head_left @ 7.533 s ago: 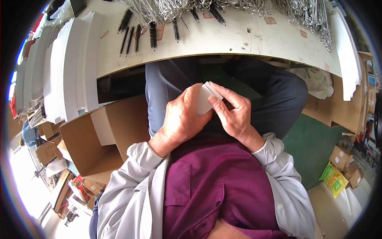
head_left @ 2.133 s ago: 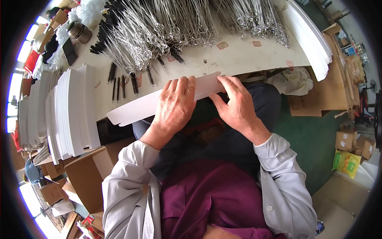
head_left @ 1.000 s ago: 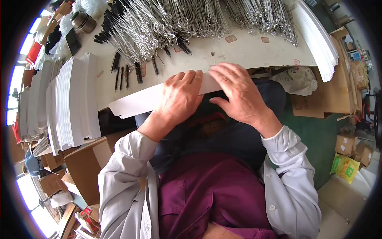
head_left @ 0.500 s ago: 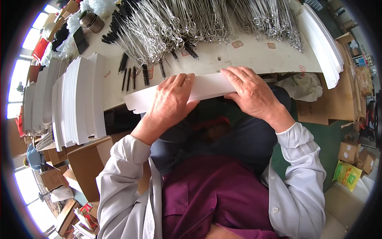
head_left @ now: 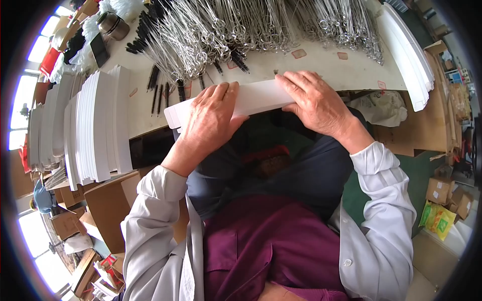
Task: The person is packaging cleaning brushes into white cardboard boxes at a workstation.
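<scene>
A long, narrow white cardboard box (head_left: 258,96) lies across the near edge of the table, with a flap showing at its left end. Over its left part lies my left hand (head_left: 211,110), fingers on top and thumb along the near side. My right hand (head_left: 312,103) grips the right end, fingertips on the upper face and thumb underneath at the near edge. Beyond the box, a big heap of wire-handled brushes (head_left: 211,42) with looped ends and black bristles covers the far side of the table.
Stacks of white flat cartons (head_left: 93,125) stand at the left, and more white cartons (head_left: 409,57) lie at the right edge. A metal flask (head_left: 113,26) and a dark phone-like slab (head_left: 100,50) sit far left. A white bag (head_left: 381,109) and brown cardboard (head_left: 401,138) are at the right.
The white box has shifted slightly away from me and turned, so its wide face and left end flap show more. Both hands have moved along with it, still gripping.
</scene>
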Demonstrator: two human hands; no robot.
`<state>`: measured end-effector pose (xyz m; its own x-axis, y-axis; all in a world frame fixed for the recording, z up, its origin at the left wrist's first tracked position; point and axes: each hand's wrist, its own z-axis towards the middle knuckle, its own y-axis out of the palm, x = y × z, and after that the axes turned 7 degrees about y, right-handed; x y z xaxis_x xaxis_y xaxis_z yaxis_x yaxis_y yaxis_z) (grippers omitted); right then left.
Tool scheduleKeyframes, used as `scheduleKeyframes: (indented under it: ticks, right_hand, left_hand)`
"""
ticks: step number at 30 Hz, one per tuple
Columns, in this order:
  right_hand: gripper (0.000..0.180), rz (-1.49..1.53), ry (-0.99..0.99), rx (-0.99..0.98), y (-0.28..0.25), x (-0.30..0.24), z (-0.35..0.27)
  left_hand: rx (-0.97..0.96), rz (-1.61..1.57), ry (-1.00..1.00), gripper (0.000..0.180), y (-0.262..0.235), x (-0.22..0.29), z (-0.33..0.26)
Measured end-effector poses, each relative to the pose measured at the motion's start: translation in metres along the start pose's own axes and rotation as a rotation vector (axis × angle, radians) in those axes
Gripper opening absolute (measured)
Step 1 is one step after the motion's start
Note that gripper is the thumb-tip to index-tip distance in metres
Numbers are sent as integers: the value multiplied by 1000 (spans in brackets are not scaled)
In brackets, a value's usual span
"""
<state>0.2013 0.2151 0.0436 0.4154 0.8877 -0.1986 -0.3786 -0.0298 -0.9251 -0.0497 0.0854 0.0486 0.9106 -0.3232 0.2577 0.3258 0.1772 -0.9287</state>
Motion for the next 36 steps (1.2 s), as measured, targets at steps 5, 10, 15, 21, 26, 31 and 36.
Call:
scheduleKeyframes:
  ticks: [5, 10, 15, 21, 26, 31, 36]
  right_hand:
    - [63, 58, 25, 24, 20, 27, 12]
    - [57, 100, 20, 45, 30, 37, 9]
    - [56, 71, 27, 58, 26, 29, 5]
    - [59, -31, -2, 22, 33, 16, -11]
    - [48, -154, -42, 68, 63, -14, 8]
    - [51, -138, 31, 72, 52, 9, -11]
    - [66, -191, 134, 28, 37, 47, -33]
  left_hand:
    - [51, -12, -39, 62, 16, -5, 19]
    - [184, 36, -30, 53, 35, -5, 18]
    - [159, 21, -71, 57, 40, -1, 15]
    - [171, 244, 2, 60, 69, 0, -8]
    - [113, 333, 23, 61, 73, -1, -11]
    - [73, 337, 15, 62, 51, -18, -38]
    - [41, 409, 17, 64, 38, -39, -70]
